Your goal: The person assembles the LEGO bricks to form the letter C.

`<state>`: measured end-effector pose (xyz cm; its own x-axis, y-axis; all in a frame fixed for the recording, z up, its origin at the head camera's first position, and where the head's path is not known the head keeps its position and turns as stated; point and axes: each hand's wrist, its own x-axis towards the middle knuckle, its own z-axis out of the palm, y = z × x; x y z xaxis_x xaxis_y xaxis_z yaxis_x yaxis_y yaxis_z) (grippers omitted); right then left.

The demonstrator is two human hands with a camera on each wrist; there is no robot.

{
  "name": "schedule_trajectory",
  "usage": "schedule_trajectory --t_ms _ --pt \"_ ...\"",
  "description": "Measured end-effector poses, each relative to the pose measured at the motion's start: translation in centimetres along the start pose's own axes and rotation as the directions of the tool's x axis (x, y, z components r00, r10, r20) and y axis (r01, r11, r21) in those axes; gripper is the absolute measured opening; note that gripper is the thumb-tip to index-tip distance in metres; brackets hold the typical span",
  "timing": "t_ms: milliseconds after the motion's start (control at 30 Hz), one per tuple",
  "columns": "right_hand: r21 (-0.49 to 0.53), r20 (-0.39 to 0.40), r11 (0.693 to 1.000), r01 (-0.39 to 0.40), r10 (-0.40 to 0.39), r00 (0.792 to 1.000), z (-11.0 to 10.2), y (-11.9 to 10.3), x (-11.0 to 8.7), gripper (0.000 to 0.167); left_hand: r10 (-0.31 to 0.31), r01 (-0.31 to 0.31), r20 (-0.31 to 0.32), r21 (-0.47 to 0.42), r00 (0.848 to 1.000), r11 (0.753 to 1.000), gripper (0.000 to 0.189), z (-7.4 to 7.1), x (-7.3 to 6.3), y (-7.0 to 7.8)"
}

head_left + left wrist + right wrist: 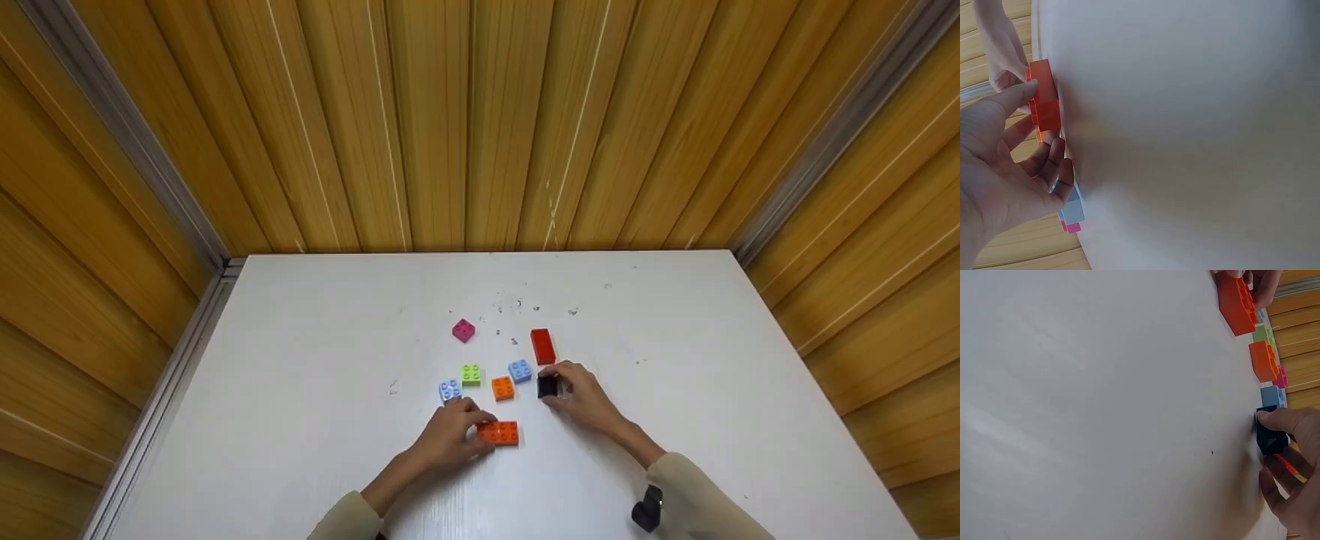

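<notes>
My left hand (450,433) pinches the left end of a long orange-red brick (506,433) between thumb and fingers, studs up, at the near side of the group. To the right, my right hand (583,397) grips a black brick (547,386), thumb on its near side and fingers on the far side. In the right wrist view the black brick (1271,430) is low at the table surface. A small orange brick (502,388) lies between the hands. Just beyond the left fingers is a light blue brick (449,390), partly covered by them.
A lime green brick (471,375) and another blue brick (520,370) stand in the middle. Farther back lie a long red brick (543,346) and a magenta brick (463,330). The white table (315,337) meets wood-patterned walls (435,135) at the back.
</notes>
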<state>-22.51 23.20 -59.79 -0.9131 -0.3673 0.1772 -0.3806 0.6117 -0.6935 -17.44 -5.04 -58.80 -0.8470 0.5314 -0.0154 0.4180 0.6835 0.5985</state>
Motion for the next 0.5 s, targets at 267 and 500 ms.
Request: schedule_trajectory --t_ms 267,500 --pt "0.019 0.036 1.0 -0.014 0.013 0.999 0.3 -0.7 -2.1 0.037 0.023 -0.024 -0.009 -0.012 1.0 1.0 0.032 0.2 0.0 0.0" --pt "0.07 0.04 0.997 0.018 -0.021 0.999 0.9 -1.6 -2.8 0.038 0.008 -0.008 -0.005 -0.018 1.0 1.0 0.033 0.3 -0.1 -0.3"
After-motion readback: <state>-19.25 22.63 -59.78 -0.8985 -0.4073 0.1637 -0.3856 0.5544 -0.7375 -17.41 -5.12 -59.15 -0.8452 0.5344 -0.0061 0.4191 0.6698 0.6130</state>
